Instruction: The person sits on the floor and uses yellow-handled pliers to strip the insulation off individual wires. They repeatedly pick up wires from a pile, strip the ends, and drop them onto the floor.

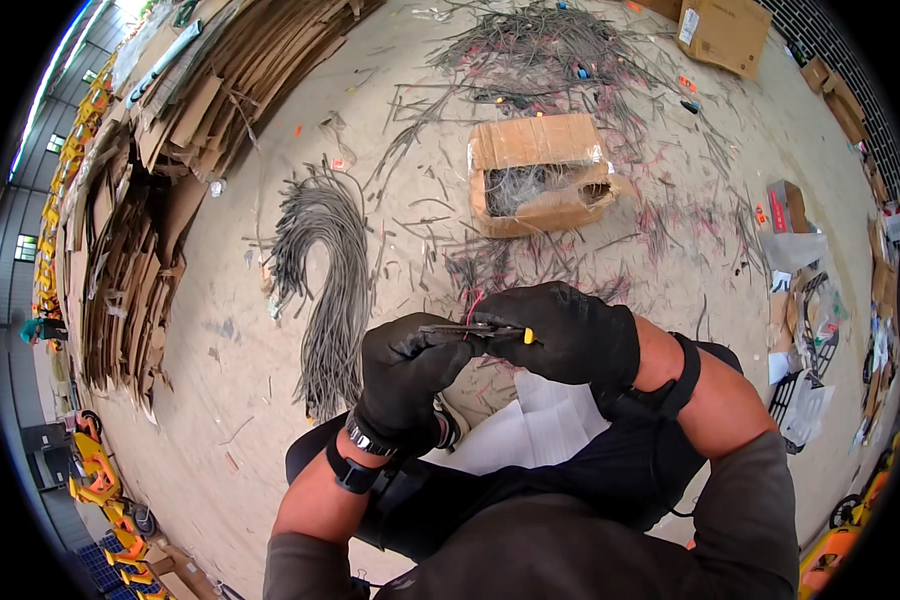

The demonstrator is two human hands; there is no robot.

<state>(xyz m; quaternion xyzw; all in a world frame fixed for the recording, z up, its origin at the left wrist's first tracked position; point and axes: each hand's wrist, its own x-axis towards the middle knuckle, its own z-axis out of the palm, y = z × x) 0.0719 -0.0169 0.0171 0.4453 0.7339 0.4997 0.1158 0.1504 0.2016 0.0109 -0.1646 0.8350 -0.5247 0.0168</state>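
Observation:
My left hand (412, 367), in a black glove, is closed on a thin dark strip that looks like a length of cable (442, 329). Close against it, my right hand (559, 330), also gloved, holds a tool with a yellow end (529, 335); its kind is mostly hidden by the fingers. A thin red wire (473, 304) rises between the two hands. A thick bundle of grey cables (331, 300) lies curved on the floor to the left. Beyond the hands stands an open cardboard box (532, 142) with wires and clear plastic inside.
Stacks of flattened cardboard (131, 277) stand at the left. A heap of cut grey cables (547, 45) lies at the back, with scraps scattered nearer. A closed carton (724, 34) is at the back right. White sheet material (555, 420) lies by my legs. A distant person (43, 330) is far left.

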